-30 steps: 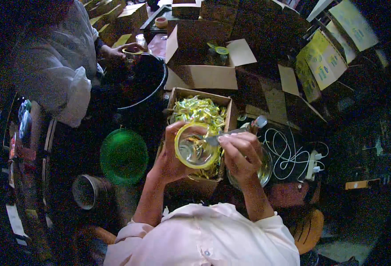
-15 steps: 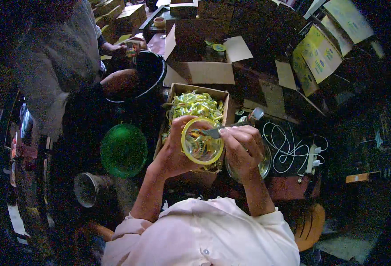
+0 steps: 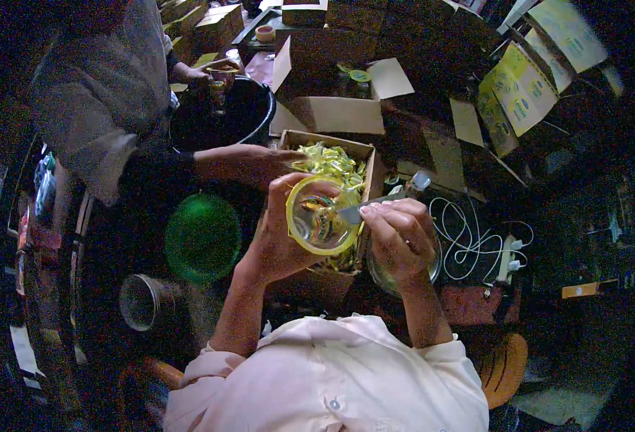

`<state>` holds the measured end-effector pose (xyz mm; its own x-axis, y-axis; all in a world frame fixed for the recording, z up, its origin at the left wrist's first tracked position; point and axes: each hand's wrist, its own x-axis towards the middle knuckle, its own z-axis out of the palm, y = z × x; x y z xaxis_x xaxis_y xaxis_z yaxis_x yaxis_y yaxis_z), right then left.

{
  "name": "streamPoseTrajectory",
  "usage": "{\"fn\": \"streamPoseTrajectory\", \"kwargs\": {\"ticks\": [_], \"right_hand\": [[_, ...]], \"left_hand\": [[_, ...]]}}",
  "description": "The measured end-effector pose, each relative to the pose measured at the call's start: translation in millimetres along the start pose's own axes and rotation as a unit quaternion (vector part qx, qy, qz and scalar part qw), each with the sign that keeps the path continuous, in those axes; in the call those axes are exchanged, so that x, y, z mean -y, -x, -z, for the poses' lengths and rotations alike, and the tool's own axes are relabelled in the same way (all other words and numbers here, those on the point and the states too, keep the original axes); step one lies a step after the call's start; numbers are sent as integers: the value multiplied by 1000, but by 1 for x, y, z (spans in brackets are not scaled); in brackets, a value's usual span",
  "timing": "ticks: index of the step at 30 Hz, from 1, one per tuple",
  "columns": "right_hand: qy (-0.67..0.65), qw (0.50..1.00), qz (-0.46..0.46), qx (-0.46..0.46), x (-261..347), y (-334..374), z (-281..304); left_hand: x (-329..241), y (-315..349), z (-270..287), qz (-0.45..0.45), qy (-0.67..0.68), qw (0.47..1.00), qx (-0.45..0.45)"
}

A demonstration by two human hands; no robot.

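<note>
Being gripped by the left hand (image 3: 268, 234) above a cardboard box (image 3: 374, 167) of yellow wrappers (image 3: 332, 160), a clear jar (image 3: 323, 222) is apparently being worked at its yellow rim (image 3: 321, 251) with a flat blade (image 3: 351, 214) pinched in the right hand (image 3: 404, 234), and steadiness seems called for next.

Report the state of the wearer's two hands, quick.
Left hand: closed around a clear jar with a yellow rim.
Right hand: closed, fingers pinching a grey blade.
</note>
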<state>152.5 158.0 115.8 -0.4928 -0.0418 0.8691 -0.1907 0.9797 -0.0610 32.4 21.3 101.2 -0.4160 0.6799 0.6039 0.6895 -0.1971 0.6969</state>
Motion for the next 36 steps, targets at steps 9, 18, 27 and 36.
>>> {"fn": "streamPoseTrajectory", "kwargs": {"ticks": [9, 18, 27, 36], "right_hand": [[-5, 999, -36, 24, 0, -4, 5], [13, 1000, 2, 16, -4, 0, 11], [14, 1000, 7, 0, -10, -3, 12], [-24, 994, -102, -9, -16, -11, 6]], "left_hand": [[12, 3, -8, 27, 68, 997, 12], [4, 1, -16, -6, -11, 999, 42], [2, 2, -18, 25, 62, 997, 30], [-3, 5, -9, 68, 193, 979, -5]]}}
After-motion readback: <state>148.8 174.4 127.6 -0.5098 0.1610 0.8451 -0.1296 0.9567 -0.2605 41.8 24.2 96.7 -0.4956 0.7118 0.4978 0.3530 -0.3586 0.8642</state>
